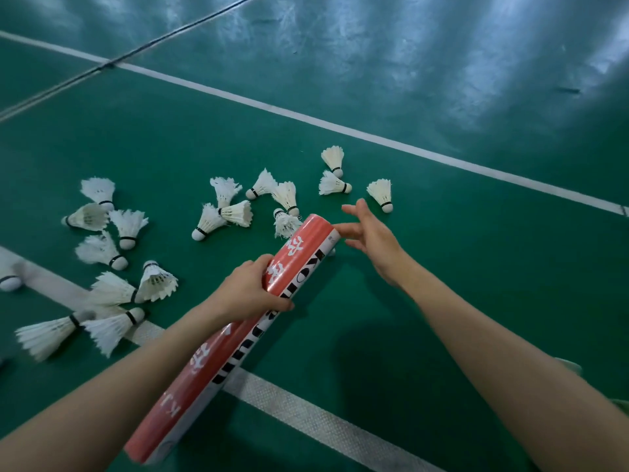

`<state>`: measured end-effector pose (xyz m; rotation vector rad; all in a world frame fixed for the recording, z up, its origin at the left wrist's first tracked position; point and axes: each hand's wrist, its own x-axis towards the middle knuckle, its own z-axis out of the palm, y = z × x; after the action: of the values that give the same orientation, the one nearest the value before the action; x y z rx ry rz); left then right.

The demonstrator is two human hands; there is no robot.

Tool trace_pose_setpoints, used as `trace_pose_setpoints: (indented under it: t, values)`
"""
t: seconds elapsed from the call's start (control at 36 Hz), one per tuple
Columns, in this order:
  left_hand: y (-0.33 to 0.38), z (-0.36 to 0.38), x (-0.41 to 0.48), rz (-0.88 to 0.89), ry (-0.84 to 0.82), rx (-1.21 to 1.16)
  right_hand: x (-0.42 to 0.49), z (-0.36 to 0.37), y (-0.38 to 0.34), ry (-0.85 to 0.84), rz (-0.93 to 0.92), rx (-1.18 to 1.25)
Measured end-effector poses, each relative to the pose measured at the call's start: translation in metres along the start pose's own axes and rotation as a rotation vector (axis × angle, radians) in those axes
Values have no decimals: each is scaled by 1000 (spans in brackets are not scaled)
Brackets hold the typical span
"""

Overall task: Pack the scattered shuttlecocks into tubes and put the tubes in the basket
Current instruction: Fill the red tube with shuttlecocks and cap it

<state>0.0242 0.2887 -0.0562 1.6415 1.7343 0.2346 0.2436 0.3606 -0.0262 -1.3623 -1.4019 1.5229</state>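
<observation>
My left hand (252, 294) grips a long red and white shuttlecock tube (211, 362) around its middle. The tube slants from the lower left up to its far end (318, 229). My right hand (371, 233) hovers just right of that far end, fingers spread, holding nothing. Several white feather shuttlecocks lie scattered on the green floor: a cluster (231, 209) just beyond the tube, three near my right hand (381, 194), and more at the left (112, 253). No basket is in view.
The green court floor (476, 284) carries white lines: one (306, 410) runs under the tube and one (340, 129) crosses beyond the shuttlecocks. A dark cable (136, 54) lies at the far left.
</observation>
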Motion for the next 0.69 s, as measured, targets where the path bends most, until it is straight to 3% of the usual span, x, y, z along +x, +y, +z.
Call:
trace_pose_setpoints:
  t: [0.14,0.31,0.44,0.58,0.69]
  values:
    - [-28,-4,4,-123,25,-15,24,14,21,-20,135,16]
    - [-49,-7,9,-178,17,-68,58,36,45,19,38,-551]
    - [-56,-10,14,-184,-6,-132,84,58,44,-12,15,-752]
    - [-59,-11,13,-176,-28,-189,102,66,56,-89,53,-1136]
    - [-66,-12,11,-185,-25,-199,98,58,68,81,-45,-1186]
